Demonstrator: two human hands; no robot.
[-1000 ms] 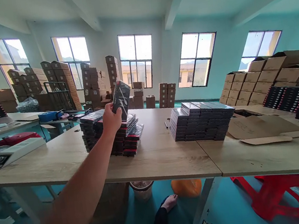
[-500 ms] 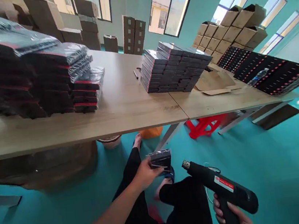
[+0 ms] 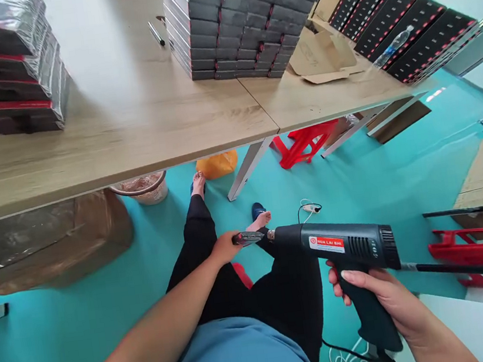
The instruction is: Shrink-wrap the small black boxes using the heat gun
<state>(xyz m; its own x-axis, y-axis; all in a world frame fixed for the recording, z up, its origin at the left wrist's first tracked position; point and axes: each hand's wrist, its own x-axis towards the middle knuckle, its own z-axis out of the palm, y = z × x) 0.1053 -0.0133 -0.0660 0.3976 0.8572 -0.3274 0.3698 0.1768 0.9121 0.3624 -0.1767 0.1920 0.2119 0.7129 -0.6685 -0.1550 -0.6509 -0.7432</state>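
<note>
Over my lap, my left hand (image 3: 225,247) grips a small black box in clear film (image 3: 248,238), turned so that a narrow side shows. My right hand (image 3: 372,291) is wrapped round the handle of a dark heat gun (image 3: 339,243) with a red and white label. The gun lies level, its metal nozzle pointing left, close beside the box's right end. I cannot tell whether nozzle and film touch. A black cord runs down from the handle.
A wooden table (image 3: 148,151) spans the front, bearing stacked dark boxes (image 3: 243,23), film-wrapped packs (image 3: 0,76), a pen (image 3: 156,33) and flattened cardboard (image 3: 323,54). Beneath are a waste bin (image 3: 144,188), an orange bag (image 3: 217,164) and a red stool (image 3: 305,143). A power strip (image 3: 311,208) lies on the floor.
The view has tilted down. The heat gun has swung level and moved left, bringing its nozzle up to the box. My left hand has turned the box from its broad face to a narrow side.
</note>
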